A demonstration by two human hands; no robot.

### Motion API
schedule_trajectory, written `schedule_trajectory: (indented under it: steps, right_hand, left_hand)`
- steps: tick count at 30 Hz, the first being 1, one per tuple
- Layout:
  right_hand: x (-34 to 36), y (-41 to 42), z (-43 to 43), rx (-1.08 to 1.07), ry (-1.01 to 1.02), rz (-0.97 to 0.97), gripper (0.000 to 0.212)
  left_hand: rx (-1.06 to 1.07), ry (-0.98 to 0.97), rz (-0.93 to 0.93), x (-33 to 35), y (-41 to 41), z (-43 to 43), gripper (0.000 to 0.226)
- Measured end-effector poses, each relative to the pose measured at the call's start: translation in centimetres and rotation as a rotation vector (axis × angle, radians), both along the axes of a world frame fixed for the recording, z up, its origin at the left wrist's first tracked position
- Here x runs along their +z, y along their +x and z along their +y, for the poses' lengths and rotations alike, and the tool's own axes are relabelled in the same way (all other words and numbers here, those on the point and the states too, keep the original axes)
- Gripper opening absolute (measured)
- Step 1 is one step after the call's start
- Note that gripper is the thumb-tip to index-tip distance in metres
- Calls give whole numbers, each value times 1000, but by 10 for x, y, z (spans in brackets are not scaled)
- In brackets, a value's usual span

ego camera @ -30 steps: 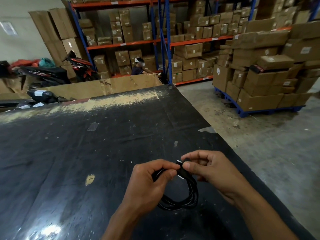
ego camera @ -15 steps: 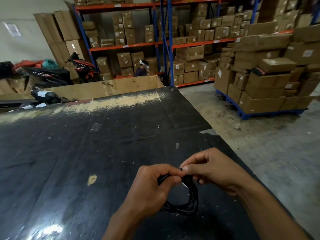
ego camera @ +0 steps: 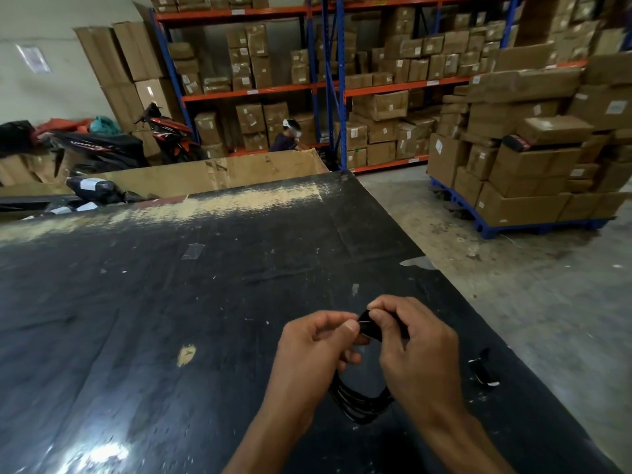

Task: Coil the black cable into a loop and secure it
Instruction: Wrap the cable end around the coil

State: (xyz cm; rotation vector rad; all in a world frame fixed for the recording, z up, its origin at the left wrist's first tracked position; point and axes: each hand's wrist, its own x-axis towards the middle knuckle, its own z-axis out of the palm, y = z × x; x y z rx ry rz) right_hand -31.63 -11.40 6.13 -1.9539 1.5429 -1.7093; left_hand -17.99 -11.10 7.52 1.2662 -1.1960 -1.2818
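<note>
Cables: one black cable, wound into one loop of a few turns.
Grips: two bare hands, the left grip and the right grip, close together.
Left grip: fingers curled in, thumb and first finger pinching the top of the loop.
Right grip: fingers curled in, thumb and first finger pinching a short black strip at the top of the loop.
Place of the cable: top end between the two thumbs, the rest hanging down between both wrists, over the near part of the bench. Cannot tell if touching the bench.
Loose bits: one small black piece with a white edge, flat on the bench, right of the right grip and apart from it.
Behind: two motorbikes, one person by the shelves.
</note>
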Motion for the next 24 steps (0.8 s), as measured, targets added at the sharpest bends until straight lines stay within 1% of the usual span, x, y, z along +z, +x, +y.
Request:
schedule_trajectory:
  steps: [2, 4, 7, 8, 10, 12, 13, 15, 17, 22, 24]
  right_hand:
    - [-1, -2, 0, 14, -19, -6, 16]
    - [2, -3, 2, 59, 18, -73, 16]
    - [13, -12, -2, 218, 230, -289, 26]
    - [15, -15, -4, 270, 300, -305, 28]
    - [18, -21, -7, 296, 323, -176, 26]
    - [21, -22, -7, 253, 195, -23, 21]
    - [22, -22, -6, 243, 111, 21, 20]
    - [21, -22, -6, 240, 2, 42, 18]
    - [19, -23, -7, 238, -56, 53, 15]
    - [10, -22, -3, 192, -209, 165, 8]
    - [4, -21, -1, 159, -265, 161, 10]
  left_hand:
    - [-71, 54, 52, 2, 1, -1, 21]
    - [-53, 72, 95, 2, 2, -2, 24]
    - [8, 72, 121, -1, 5, -4, 26]
    - [16, 65, 114, -2, 7, -5, 26]
    - [14, 52, 83, -2, 9, -6, 25]
    - [0, 51, 69, -1, 10, -6, 23]
    - [-5, 53, 67, 0, 10, -7, 23]
    - [3, 56, 56, 3, 10, -9, 22]
    - [15, 63, 54, 4, 10, -10, 22]
    - [25, 103, 138, 8, 7, -10, 22]
    - [39, 113, 155, 9, 4, -11, 23]
